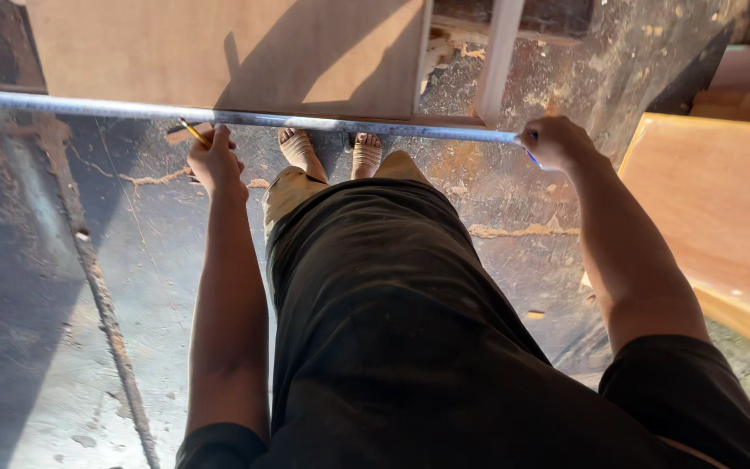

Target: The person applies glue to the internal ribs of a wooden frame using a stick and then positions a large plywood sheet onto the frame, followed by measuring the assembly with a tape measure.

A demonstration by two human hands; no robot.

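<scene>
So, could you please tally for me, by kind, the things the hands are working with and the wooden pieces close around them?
Long metal straightedge: 1, held by the right hand at its end
Yellow pencil: 1, in the left hand
Plywood boards: 2, one ahead and one at the right
Pale wooden strip: 1
Total: 5

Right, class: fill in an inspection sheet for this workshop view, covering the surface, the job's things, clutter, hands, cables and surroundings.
Surface: dusty concrete floor, a crack running down it.
Job's things: long metal straightedge lying along the edge of a plywood sheet; yellow pencil.
Clutter: wood chips and sawdust on the floor.
Hands: left hand holds the pencil at the straightedge; right hand grips the straightedge's end.
Cables: nothing seen.
Surroundings: wooden panel at right; pale wooden strip standing by the sheet.
</scene>
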